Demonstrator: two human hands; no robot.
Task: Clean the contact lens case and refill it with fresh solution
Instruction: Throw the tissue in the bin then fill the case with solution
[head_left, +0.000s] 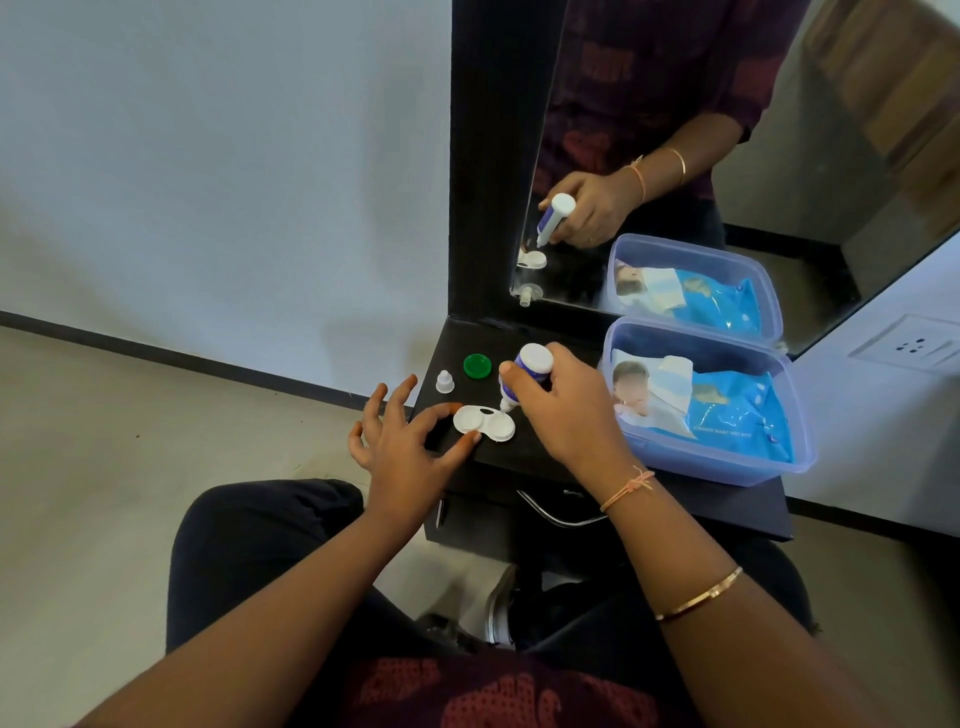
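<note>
A white contact lens case (484, 423) with two round wells lies on the black shelf (524, 452). My left hand (410, 441) steadies it, thumb and forefinger touching its left well, the other fingers spread. My right hand (561, 410) grips a small white and blue solution bottle (524, 371), tipped nozzle-down over the case's right well. The nozzle tip sits at the well's rim. A green lid (477, 366) lies behind the case. The bottle's small white cap (444, 382) stands to the left of the green lid.
A clear plastic box (727, 467) holding a blue wet-wipes pack (727, 415) fills the shelf's right side. A black-framed mirror (675, 156) rises behind. A metal drawer handle (556, 512) is below the shelf edge. A wall socket (914, 347) is at right.
</note>
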